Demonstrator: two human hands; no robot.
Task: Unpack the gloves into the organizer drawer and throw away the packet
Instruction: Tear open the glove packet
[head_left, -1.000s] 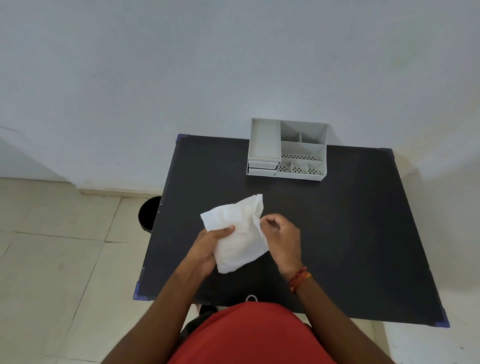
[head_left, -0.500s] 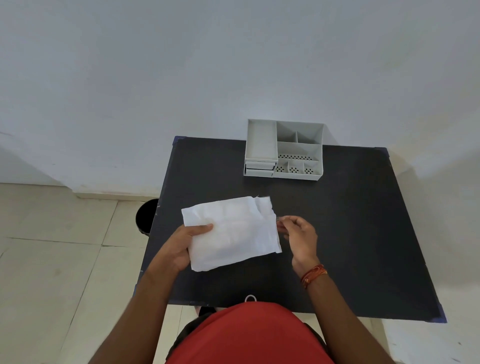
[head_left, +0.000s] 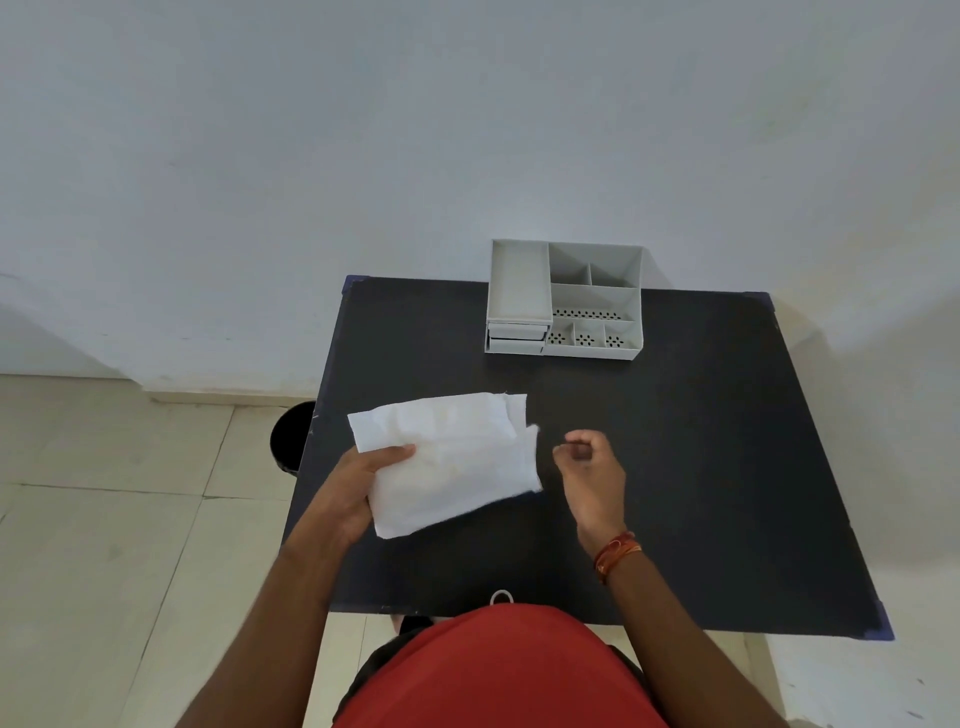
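A white paper packet (head_left: 457, 457) hangs flat above the black table (head_left: 701, 441), with its right end torn and ragged. My left hand (head_left: 358, 488) grips the packet's lower left corner, thumb on top. My right hand (head_left: 589, 467) floats just right of the torn end, apart from it, fingers curled closed; I cannot tell whether a scrap is pinched in them. The grey organizer (head_left: 566, 299) stands at the table's far edge, with two shut drawers (head_left: 517, 338) at its front left. No gloves are visible.
A black bin (head_left: 291, 436) stands on the tiled floor just left of the table. A white wall rises behind the table. A small white ring (head_left: 501, 597) shows at the table's near edge, by my red shirt.
The packet has turned from tilted to lying flat and moved left. My right hand has come off its right end and drawn away to the right.
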